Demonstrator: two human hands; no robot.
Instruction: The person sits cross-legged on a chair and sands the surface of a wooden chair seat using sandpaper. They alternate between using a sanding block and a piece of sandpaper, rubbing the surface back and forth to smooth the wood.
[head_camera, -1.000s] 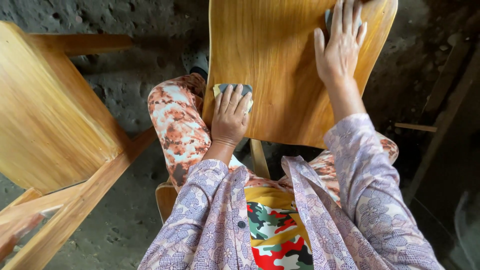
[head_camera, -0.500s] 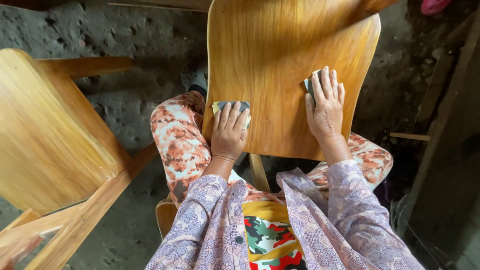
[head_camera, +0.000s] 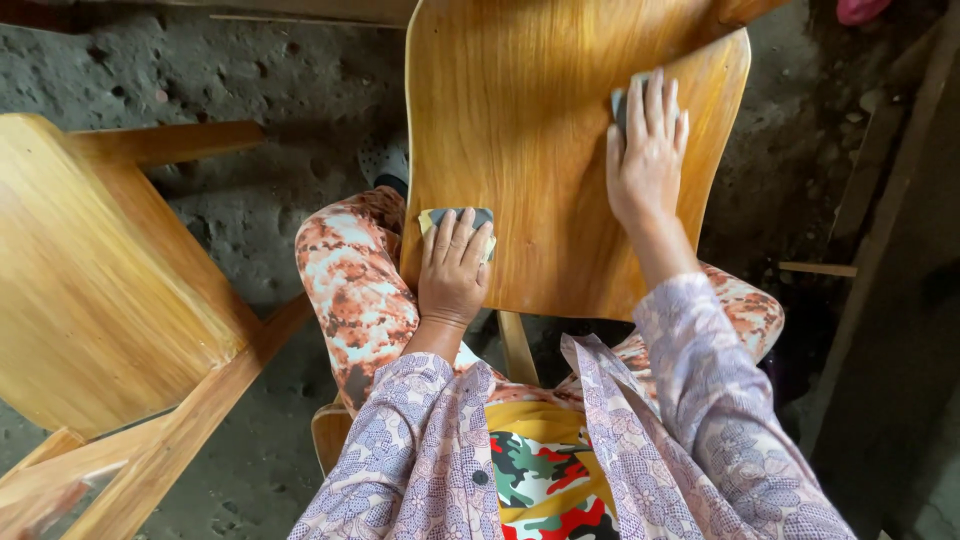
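A curved, varnished wooden chair panel rests against my knees. My left hand lies flat on its lower left corner, pressing a grey and yellow sanding pad to the wood. My right hand is spread flat higher up on the right side of the panel, covering a second grey pad of which only an edge shows. Both pads touch the panel surface.
Another wooden chair stands at the left, its leg frame running toward my lap. A wooden leg shows under the panel. The ground is rough dark earth. Dark planks lean at the right.
My right hand slid down the panel with its pad, then back up toward the top right. My left hand stayed on the lower left corner.
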